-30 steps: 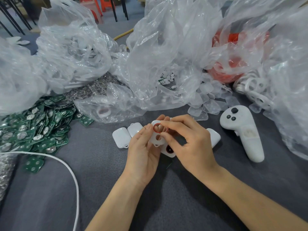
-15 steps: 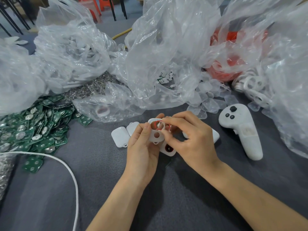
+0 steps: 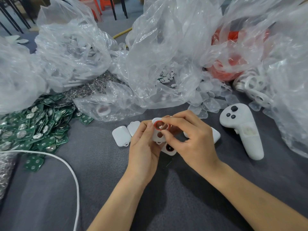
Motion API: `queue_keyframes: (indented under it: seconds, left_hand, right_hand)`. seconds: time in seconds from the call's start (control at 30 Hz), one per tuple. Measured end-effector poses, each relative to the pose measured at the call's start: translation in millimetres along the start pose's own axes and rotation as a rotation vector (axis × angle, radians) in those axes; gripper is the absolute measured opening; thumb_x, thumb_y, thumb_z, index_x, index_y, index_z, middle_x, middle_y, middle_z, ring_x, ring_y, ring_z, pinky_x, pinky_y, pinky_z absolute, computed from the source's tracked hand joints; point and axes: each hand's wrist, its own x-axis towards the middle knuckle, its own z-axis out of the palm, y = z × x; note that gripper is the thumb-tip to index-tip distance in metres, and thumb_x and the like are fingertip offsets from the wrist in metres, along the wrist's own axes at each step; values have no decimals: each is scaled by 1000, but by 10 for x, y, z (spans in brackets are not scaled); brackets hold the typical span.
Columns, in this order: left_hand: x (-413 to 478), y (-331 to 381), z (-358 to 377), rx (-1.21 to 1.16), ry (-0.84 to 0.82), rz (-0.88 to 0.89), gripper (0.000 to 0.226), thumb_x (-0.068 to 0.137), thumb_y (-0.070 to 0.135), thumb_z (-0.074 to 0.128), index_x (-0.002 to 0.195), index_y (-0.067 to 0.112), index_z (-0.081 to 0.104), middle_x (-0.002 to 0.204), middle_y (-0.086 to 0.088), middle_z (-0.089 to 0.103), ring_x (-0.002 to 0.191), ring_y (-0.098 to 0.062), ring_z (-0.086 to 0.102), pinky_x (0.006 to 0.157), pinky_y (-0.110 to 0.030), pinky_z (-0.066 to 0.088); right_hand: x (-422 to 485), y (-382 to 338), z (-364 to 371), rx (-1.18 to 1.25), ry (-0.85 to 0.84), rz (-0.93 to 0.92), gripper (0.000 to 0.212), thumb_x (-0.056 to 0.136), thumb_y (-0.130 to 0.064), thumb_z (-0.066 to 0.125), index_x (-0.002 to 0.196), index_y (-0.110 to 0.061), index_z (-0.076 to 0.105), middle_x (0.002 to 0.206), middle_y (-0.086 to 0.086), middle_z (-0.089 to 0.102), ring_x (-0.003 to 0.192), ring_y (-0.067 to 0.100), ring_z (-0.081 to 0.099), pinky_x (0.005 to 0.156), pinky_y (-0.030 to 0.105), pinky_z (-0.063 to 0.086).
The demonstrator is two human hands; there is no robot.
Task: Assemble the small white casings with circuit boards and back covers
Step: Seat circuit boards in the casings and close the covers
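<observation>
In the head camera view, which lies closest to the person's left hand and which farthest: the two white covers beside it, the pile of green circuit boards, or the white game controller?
From the left hand:
1. Two white covers, just to its left, nearly touching the fingers.
2. White game controller, to the right, beyond the right hand.
3. Pile of green circuit boards, far left.

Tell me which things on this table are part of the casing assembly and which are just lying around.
Part of the job:
white casing, gripped by left hand and right hand
red ring on it
green circuit boards
white covers beside the hands

Lying about:
white controller
white cable
yellow cable
</observation>
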Motion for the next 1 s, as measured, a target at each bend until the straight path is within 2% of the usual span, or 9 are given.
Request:
queue_keyframes:
  seconds: [0.2,0.37,0.77,1.0]
  left_hand:
    - [6,0,-6,65,28,10,20,85,25,50,87,8,59,83,-3,67,82,-17,62,71,-26,53]
    - [3,7,-6,106,24,18,20,85,26,50,86,8,59,82,-3,68,80,-16,65,71,-27,55]
    - [1,12,-22,175,36,23,20,85,28,51,81,9,57,78,-2,66,77,-15,62,69,-27,53]
    - [-6,17,-26,303,66,65,19,86,32,56,80,16,65,85,-5,67,88,-25,61,76,-35,52]
  right_hand:
    - [-5,5,-4,37,-11,8,20,78,-4,75,98,-5,73,87,8,63,73,14,64,65,26,54]
    - [6,4,-8,2,-15,-17,19,79,-5,74,97,-4,73,86,9,63,73,17,64,62,28,53]
    - [8,-8,1,11,-1,-21,17,77,-4,75,95,-4,72,86,10,62,69,17,64,61,28,54]
    - [5,3,3,51,-46,8,18,80,-7,73,97,-4,72,87,9,60,73,17,62,62,28,54]
